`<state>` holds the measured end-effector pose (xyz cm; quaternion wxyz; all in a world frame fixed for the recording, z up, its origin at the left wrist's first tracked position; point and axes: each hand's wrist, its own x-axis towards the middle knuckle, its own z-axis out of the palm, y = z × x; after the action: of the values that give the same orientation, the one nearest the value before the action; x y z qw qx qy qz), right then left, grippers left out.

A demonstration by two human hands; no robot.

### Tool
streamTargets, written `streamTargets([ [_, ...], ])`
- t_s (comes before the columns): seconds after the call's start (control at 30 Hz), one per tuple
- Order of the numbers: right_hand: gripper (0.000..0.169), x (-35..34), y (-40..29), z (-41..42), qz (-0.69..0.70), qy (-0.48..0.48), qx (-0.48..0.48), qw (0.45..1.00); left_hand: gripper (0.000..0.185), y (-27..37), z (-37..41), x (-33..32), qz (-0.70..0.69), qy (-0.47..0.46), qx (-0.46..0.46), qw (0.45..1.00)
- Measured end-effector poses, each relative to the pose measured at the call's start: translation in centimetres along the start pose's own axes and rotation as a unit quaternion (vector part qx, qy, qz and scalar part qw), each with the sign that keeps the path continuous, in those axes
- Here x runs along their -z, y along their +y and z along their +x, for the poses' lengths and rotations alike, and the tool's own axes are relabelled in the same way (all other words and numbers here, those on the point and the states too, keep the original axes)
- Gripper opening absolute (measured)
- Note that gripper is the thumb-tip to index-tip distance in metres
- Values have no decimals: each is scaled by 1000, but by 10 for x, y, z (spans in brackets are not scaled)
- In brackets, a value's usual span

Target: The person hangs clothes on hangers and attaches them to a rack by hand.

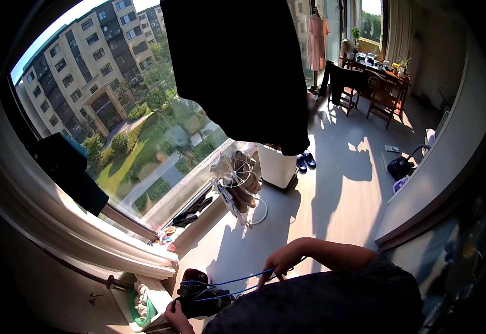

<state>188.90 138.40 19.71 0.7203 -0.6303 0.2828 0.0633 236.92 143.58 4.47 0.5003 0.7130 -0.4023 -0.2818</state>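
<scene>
At the bottom, my left hand [178,316] pinches the edge of a black cloth item [197,307]. A blue hanger or cord [243,278] stretches from that cloth towards my right hand [279,264], whose fingers point down around its other end. Whether the blue piece is wire or cord cannot be told. Beyond the black cloth stands a dark, rounded object [194,276] on the floor. A white basin with a green rim [145,309] holding pale cloth lies beside my left hand.
A round white drying rack [233,172] with brown and white items stands by the window. Behind it are a white bin [277,167] and blue slippers [306,161]. A long curtain [101,234] hangs left; wooden chairs [382,98] and a table stand far right. A large black area hides the upper middle.
</scene>
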Motion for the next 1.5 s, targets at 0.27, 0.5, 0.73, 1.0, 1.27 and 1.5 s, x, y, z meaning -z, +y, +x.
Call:
streamTargets([
  [0.27,60,59,24,-61,-91,34,40,994,18,114,-30,-133,33,-106,-61,992],
  [0.5,62,59,97,-60,-11,105,251,962,28,280,-79,-190,160,-311,-328,878],
  [0.73,44,45,90,-127,3,128,270,954,12,314,-56,-222,199,-366,-466,781],
  [1.0,65,36,79,-125,243,161,353,889,22,420,-76,-243,116,-462,-508,718],
  [1.27,23,17,81,-76,-286,480,45,828,19,420,-54,-209,117,-359,-530,760],
  [1.5,11,4,69,-149,-400,661,103,627,19,386,-19,-180,130,-305,-531,780],
])
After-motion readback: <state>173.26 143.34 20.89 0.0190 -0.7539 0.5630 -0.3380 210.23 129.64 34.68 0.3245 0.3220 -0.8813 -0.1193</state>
